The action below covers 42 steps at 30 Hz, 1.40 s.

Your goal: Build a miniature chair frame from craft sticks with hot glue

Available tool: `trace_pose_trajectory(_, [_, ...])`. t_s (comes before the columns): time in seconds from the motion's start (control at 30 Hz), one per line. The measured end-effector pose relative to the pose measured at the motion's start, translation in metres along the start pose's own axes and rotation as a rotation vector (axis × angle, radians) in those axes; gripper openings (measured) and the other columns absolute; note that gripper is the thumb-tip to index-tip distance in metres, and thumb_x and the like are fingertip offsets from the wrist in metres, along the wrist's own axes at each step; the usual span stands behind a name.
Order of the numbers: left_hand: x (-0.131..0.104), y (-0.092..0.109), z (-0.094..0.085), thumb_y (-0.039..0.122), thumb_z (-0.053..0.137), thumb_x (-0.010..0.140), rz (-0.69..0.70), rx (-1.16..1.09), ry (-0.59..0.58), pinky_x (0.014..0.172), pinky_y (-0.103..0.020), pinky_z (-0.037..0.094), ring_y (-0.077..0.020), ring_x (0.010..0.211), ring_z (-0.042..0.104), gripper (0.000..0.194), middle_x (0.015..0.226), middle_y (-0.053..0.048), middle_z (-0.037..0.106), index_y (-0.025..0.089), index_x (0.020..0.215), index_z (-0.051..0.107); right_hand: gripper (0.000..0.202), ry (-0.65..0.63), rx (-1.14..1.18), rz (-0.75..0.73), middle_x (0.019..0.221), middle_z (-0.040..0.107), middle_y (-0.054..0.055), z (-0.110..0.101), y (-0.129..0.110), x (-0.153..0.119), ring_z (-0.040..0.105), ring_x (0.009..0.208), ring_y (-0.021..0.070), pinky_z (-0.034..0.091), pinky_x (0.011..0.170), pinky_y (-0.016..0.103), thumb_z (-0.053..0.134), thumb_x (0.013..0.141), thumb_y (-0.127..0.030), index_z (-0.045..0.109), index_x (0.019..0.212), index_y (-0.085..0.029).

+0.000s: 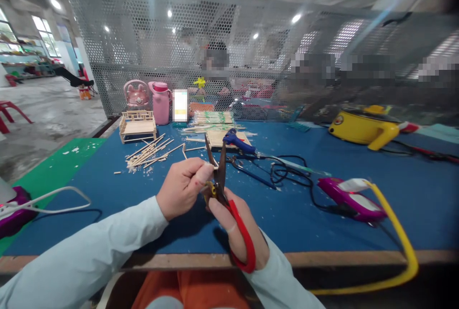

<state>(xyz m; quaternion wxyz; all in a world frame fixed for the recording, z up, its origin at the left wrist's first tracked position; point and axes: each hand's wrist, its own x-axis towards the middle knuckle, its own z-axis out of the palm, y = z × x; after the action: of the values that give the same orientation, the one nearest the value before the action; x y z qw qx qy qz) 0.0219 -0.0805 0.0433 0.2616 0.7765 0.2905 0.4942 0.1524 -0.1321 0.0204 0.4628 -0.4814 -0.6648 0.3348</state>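
My right hand [241, 227] is closed around the red handles of a pair of scissors [222, 170], whose dark blades point away from me and stand apart. Close to the blades, my left hand [182, 187] pinches a small pale wooden stick [216, 168]; only its tip shows past the fingers, between the blades. Beyond my hands lies a loose pile of wooden sticks [147, 153] with small scraps around it. Behind that pile stands a little chair-like frame of sticks [138, 127]. A blue glue gun [239, 141] rests by a flat wooden piece [215, 139].
Bundled sticks [213, 117], a pink bottle [161, 103] and a phone [180, 105] stand before a perforated metal screen [136, 36]. A yellow pot [358, 127] is at the right. Black cable [287, 175] and a purple power strip [353, 199] lie on the blue tabletop [297, 227].
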Motion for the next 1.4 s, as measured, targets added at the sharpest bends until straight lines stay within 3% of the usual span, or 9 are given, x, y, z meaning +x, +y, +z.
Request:
trace_pose_trajectory(0.17, [0.001,0.002,-0.001,0.032,0.033,0.089,0.015,0.032,-0.018,0.055,-0.021,0.033,-0.0095,0.055,0.041,0.037,0.057,0.001,0.044,0.017,0.057,0.042,0.018,0.085,-0.094,-0.033,0.063,0.054,0.001,0.003,0.006,0.001,0.048,0.057,0.0138,0.040,0.056,0.026,0.044,0.079,-0.031,0.054,0.075,-0.017])
trace_pose_trajectory(0.5, [0.001,-0.001,0.002,0.035,0.034,0.088,-0.066,-0.059,0.027,0.056,-0.022,0.033,-0.0093,0.056,0.042,0.038,0.057,0.002,0.045,0.016,0.058,0.046,0.028,0.256,-0.109,-0.006,0.043,0.040,-0.003,0.003,0.006,0.002,0.038,0.044,0.0102,0.031,0.042,0.023,0.047,0.078,-0.034,0.044,0.054,-0.019])
trace_pose_trajectory(0.63, [0.007,-0.013,-0.002,0.043,0.033,0.088,-0.144,-0.159,0.109,0.053,-0.023,0.031,-0.0090,0.051,0.037,0.043,0.053,0.003,0.039,0.017,0.054,0.040,0.026,0.273,-0.359,0.020,0.049,0.051,-0.002,-0.034,0.001,-0.002,0.045,0.045,0.0112,0.036,0.043,0.023,0.057,0.070,-0.043,0.051,0.059,-0.019])
trace_pose_trajectory(0.73, [0.011,-0.025,-0.004,0.045,0.030,0.088,-0.155,-0.187,0.186,0.052,-0.024,0.030,-0.0087,0.050,0.034,0.045,0.052,0.003,0.036,0.018,0.053,0.036,0.024,0.264,-0.692,0.164,0.061,0.064,0.003,-0.077,0.004,-0.013,0.057,0.052,0.0182,0.043,0.049,0.028,0.062,0.064,-0.043,0.059,0.073,-0.021])
trace_pose_trajectory(0.83, [0.012,-0.033,-0.003,0.044,0.032,0.088,-0.175,-0.196,0.232,0.051,-0.023,0.029,-0.0084,0.049,0.033,0.042,0.052,0.004,0.034,0.018,0.056,0.037,0.018,0.145,-0.977,0.394,0.062,0.067,0.008,-0.113,0.010,-0.026,0.062,0.054,0.0248,0.043,0.046,0.031,0.060,0.066,-0.038,0.063,0.074,-0.023])
trace_pose_trajectory(0.93, [0.011,-0.036,0.001,0.043,0.036,0.086,-0.210,-0.200,0.216,0.050,-0.022,0.029,-0.0077,0.049,0.034,0.037,0.054,0.005,0.037,0.017,0.061,0.041,0.024,0.011,-1.172,0.466,0.066,0.069,0.012,-0.127,0.015,-0.029,0.065,0.061,0.0282,0.042,0.048,0.032,0.052,0.073,-0.043,0.065,0.068,-0.024])
trace_pose_trajectory(1.13, [0.009,-0.040,0.003,0.044,0.044,0.082,-0.292,-0.192,0.060,0.047,-0.021,0.028,-0.0068,0.047,0.035,0.033,0.052,0.005,0.040,0.014,0.070,0.054,0.030,-0.226,-1.220,0.296,0.079,0.071,0.010,-0.127,0.029,0.005,0.066,0.073,0.0252,0.044,0.058,0.029,0.050,0.076,-0.040,0.068,0.087,-0.018])
trace_pose_trajectory(1.27, [0.011,-0.044,0.003,0.051,0.042,0.082,-0.397,-0.250,0.010,0.044,-0.021,0.025,-0.0066,0.044,0.034,0.042,0.047,0.005,0.039,0.013,0.070,0.056,0.029,-0.270,-1.349,0.179,0.067,0.068,0.013,-0.133,0.019,0.023,0.063,0.063,0.0264,0.041,0.053,0.031,0.058,0.070,-0.041,0.068,0.072,-0.015])
trace_pose_trajectory(1.4, [0.011,-0.045,0.006,0.057,0.042,0.079,-0.422,-0.391,-0.054,0.043,-0.021,0.023,-0.0054,0.041,0.031,0.047,0.046,0.005,0.037,0.014,0.062,0.051,0.031,-0.165,-0.921,-0.060,0.075,0.068,0.006,-0.110,-0.010,0.037,0.060,0.064,0.0193,0.043,0.059,0.031,0.058,0.072,-0.040,0.068,0.094,-0.020])
